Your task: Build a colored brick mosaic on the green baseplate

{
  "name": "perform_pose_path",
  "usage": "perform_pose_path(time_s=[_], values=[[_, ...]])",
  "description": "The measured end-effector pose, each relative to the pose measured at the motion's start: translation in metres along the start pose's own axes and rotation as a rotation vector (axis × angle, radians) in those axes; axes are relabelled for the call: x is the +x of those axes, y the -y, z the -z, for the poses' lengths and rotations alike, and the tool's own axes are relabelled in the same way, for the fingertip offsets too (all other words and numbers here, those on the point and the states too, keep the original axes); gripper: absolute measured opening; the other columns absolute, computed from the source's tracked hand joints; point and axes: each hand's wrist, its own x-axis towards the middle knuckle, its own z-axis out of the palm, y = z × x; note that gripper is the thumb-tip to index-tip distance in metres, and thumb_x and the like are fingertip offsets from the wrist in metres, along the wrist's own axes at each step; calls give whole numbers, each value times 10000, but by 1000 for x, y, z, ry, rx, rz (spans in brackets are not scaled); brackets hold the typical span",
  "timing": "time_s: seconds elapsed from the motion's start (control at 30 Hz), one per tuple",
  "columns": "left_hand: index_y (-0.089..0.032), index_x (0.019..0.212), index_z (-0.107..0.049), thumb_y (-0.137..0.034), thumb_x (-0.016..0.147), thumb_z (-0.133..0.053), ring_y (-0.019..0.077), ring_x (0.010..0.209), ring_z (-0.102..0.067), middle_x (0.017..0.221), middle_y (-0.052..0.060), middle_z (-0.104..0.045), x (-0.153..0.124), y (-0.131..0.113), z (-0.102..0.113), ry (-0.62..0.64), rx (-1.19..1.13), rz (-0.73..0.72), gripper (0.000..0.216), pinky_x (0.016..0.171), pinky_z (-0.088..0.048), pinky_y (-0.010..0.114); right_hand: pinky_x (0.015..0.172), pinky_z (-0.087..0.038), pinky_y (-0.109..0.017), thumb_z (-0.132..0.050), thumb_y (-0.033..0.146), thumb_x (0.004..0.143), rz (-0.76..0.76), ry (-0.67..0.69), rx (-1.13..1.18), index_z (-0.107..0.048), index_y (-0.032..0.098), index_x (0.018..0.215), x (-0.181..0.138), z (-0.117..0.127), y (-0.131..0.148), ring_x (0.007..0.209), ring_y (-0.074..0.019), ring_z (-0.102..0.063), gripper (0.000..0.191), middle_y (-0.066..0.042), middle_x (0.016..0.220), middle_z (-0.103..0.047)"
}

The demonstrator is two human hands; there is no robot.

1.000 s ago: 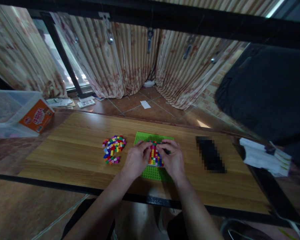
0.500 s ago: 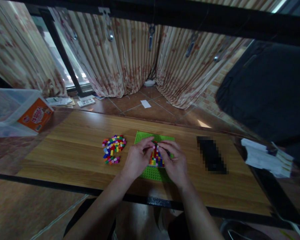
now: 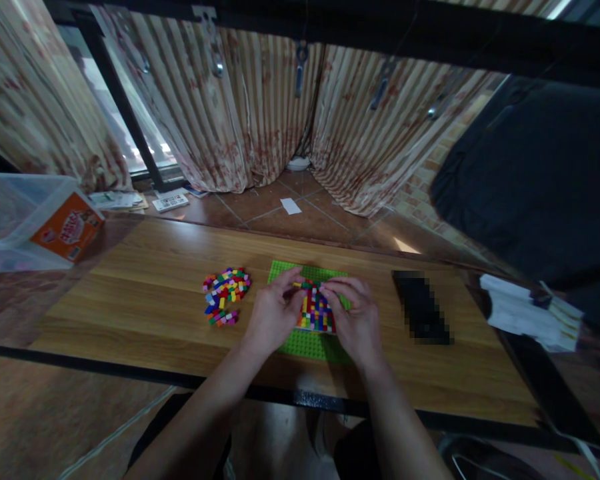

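Note:
A green studded baseplate (image 3: 313, 347) lies on the wooden table, carrying a dense block of small multicoloured toy bricks (image 3: 317, 313). My left hand (image 3: 269, 313) is over the plate's left side, thumb and index finger apart at the edge of the bricks. A small yellow brick (image 3: 297, 285) shows between those fingertips, not visibly gripped. On the right side, my right hand (image 3: 357, 320) has thumb and fingers pinched together at the upper right of the bricks. Whatever is in that pinch is too small to make out. Loose coloured bricks (image 3: 230, 288) are heaped left of the plate.
A dark pixelated object (image 3: 423, 307) lies on the table (image 3: 150, 293) to the right. Past the table's left end stands a clear plastic bin (image 3: 15, 220) with an orange label. White papers (image 3: 530, 310) are beyond the right end. A dark bar (image 3: 300, 20) crosses overhead.
My fingertips have moved apart, the right hand shifting slightly right and the left fingers opening. More of the brick block shows between them. The loose heap looks the same.

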Motion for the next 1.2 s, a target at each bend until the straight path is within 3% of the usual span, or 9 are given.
perform_pose_path(time_s=[0.17, 0.33, 0.5, 0.63, 0.97, 1.2], values=[[-195, 1210, -641, -124, 856, -586, 168, 892, -717, 1014, 52, -743, 5, 5, 11, -77, 178, -48, 365, 849, -581, 315, 933, -471, -427, -617, 331, 916, 2, 12, -44, -772, 268, 888, 2, 2, -9, 998, -229, -615, 169, -49, 1026, -700], [-184, 1164, -662, -120, 850, -591, 163, 813, -702, 1022, 54, -750, 4, -1, 11, -46, 289, -34, 328, 749, -582, 297, 922, -476, -430, -609, 332, 920, 9, 18, -69, -775, 264, 885, 0, -5, -11, 999, -234, -607, 182, -56, 1028, -698], [-193, 1055, -697, -95, 856, -580, 182, 934, -695, 1065, 51, -734, 2, -9, 9, 6, 349, -90, 251, 889, -565, 342, 895, -484, -427, -592, 319, 927, 50, 39, -114, -777, 267, 895, -1, -8, -14, 979, -238, -600, 195, -60, 1026, -694], [-203, 1017, -707, -93, 859, -577, 180, 941, -692, 1028, 39, -725, 2, -11, 11, 28, 367, -112, 232, 910, -562, 339, 877, -487, -434, -579, 315, 929, 65, 49, -143, -780, 272, 893, -1, -9, -13, 970, -246, -592, 208, -65, 1029, -694], [-186, 1016, -713, -95, 863, -575, 186, 947, -683, 1047, 59, -717, 2, -10, 12, 39, 380, -97, 225, 900, -555, 346, 953, -470, -455, -641, 332, 871, -56, -23, -34, -761, 250, 901, -1, -9, -11, 1031, -245, -606, 149, -73, 1052, -689], [-198, 1001, -717, -98, 859, -574, 186, 939, -678, 1019, 49, -720, 3, -9, 15, 29, 374, -111, 225, 876, -556, 343, 950, -471, -458, -611, 359, 871, -172, -53, 42, -736, 226, 987, 3, -11, -13, 1014, -243, -630, 217, -85, 1032, -702]])
